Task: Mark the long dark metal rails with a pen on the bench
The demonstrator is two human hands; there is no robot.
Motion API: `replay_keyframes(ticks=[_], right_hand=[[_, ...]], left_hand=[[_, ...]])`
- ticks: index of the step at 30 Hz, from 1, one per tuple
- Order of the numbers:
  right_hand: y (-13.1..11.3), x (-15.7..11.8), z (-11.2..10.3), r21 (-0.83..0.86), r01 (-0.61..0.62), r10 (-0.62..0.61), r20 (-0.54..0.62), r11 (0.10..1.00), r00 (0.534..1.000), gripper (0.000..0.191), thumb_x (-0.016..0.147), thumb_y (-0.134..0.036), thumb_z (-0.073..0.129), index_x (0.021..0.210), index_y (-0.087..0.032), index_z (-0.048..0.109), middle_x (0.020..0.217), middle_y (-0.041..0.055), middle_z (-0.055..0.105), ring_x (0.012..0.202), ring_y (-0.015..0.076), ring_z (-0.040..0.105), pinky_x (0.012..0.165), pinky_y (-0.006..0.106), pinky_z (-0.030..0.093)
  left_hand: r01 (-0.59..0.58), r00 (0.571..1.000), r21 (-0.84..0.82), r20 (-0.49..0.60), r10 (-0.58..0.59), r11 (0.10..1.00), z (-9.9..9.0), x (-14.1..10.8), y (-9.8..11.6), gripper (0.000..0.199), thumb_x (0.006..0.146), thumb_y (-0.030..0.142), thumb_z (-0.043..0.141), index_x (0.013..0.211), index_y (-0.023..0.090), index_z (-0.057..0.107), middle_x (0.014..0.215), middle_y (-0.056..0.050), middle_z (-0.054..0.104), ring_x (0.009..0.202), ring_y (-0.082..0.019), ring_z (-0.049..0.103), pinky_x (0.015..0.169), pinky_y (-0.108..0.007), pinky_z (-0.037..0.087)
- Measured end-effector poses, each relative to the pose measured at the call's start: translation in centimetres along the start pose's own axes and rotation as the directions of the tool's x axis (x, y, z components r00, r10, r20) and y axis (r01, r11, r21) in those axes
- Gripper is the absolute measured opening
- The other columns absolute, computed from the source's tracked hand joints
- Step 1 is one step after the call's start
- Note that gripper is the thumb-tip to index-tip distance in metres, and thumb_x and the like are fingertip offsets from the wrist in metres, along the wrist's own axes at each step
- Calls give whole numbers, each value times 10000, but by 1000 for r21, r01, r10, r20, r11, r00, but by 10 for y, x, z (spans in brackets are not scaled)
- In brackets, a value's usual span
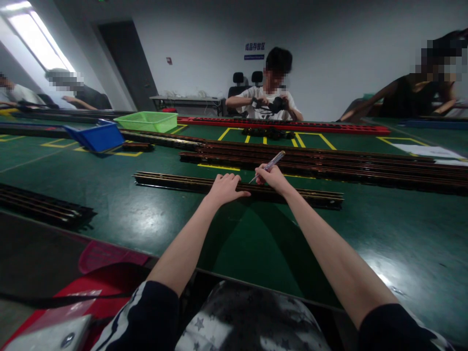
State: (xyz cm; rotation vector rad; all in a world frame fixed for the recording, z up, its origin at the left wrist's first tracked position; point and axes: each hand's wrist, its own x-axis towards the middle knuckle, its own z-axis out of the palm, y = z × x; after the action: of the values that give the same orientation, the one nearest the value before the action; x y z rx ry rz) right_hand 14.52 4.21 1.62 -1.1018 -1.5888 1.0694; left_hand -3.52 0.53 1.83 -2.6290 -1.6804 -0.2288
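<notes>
A long black rail [175,182] with brass-coloured strips along it lies across the green table in front of me. My left hand [227,188] rests over its middle, fingers on the far side and thumb on the near side. Just to the right, my right hand [271,176] grips a screwdriver [275,159] with a clear, purplish handle. Its handle slants up to the right, and the thin shaft points down at the rail between my hands. Whether the tip touches a screw is too small to tell.
More black rails [329,163] lie in a row behind, and others [40,204] at the left edge. A blue bin [97,136] and a green basket [146,121] stand at the back left. Opposite, a person [270,92] handles dark parts; a red rail [310,127] lies before them.
</notes>
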Motion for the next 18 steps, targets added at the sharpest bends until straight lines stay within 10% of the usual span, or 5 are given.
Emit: replay_keyframes(ticks=[18], right_hand=[[-6,0,1,-30,-2,2,0,1000,1000,222,823,-168,594,606,-152,554,500,-1,606,448,87,566,484,175,474]], left_hand=[[17,999,-28,34,-16,999,-3,2,-15,637,791,707,451,1090,158,575,1115,-131,627,1062,-309,552,897,-420,379]])
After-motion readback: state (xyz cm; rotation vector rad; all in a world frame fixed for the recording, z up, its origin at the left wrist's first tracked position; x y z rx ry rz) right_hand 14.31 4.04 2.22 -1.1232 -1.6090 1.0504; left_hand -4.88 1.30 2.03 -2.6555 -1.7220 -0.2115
